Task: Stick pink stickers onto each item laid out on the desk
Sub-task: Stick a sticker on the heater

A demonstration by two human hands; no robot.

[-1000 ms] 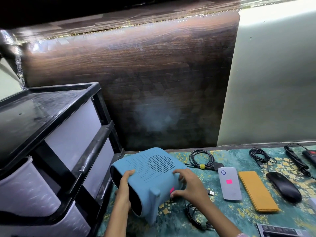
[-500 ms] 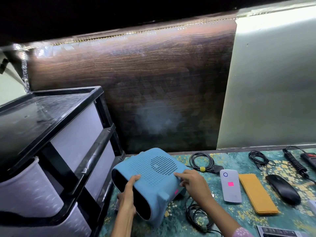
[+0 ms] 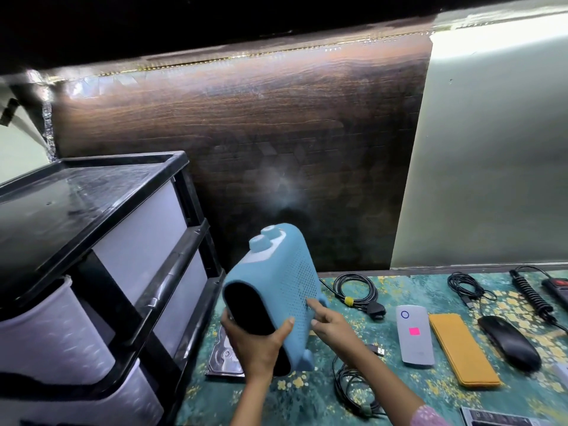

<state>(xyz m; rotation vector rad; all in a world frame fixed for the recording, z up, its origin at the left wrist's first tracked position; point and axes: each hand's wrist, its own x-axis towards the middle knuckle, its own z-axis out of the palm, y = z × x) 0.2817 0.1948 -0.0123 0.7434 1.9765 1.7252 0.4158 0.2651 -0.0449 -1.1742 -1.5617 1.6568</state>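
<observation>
Change: up comes the blue heater, tipped from lying flat a second ago to standing on end at lower centre, knobs now on top, and lifted off the counter.
Left hand: the left hand is clamped round the heater's dark front end, thumb over the blue side, taking the weight.
Right hand: the right hand is loosely spread, fingertips touching the perforated side; it pinches nothing I can see.
Heater sticker: a pink one showed low on its side earlier; it's hidden now, likely behind the hands.
Done: the white power bank, right of centre, wears a pink sticker.
Left to do: no pink visible on the yellow case, black mouse, coiled cable or the other cords along the counter.
Also spotted: a hard drive lies on the counter under the lifted heater; whether it's tagged, can't tell.
Progress: early going, I'd say, most items still bare.
</observation>
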